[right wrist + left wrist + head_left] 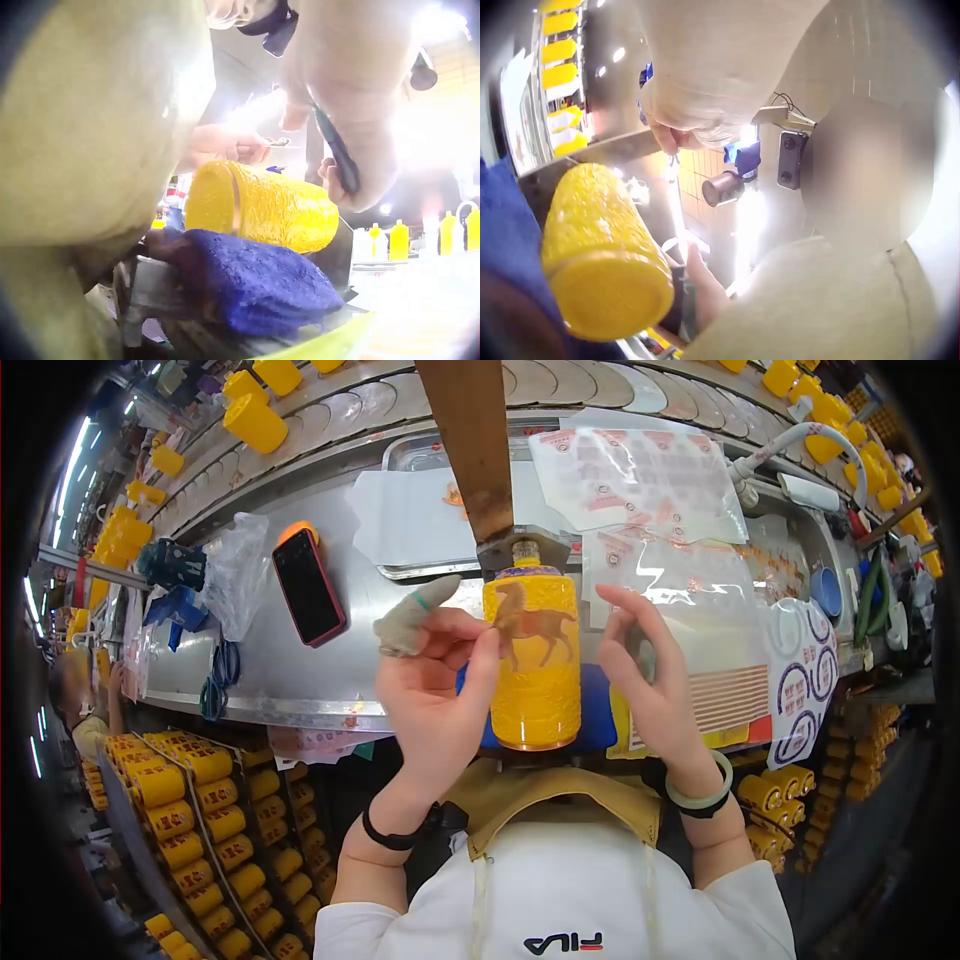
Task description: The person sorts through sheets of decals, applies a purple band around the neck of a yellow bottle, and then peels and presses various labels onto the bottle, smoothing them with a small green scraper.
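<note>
In the head view, the left hand [435,680] pinches the edge of a brown horse decal [540,625] between thumb and finger; grey covering with a green band is on some of its fingers. The decal overlaps the front of a yellow textured bottle [537,705], which lies with its neck toward a wooden post. To the bottle's right is the right hand [655,690], apart from it, fingers bent. In the right wrist view, that hand [352,97] holds a dark, flat tool [339,154] against its palm. A blue cloth [262,281] is under the bottle [277,206].
Left of the bottle lie a phone [308,588], scissors [213,695] and a plastic bag [238,575]. Printed decal sheets [640,480] cover the right side, near a blue cup [826,590]. The wooden post [470,450] stands behind the bottle. Racked yellow bottles [185,850] are below left.
</note>
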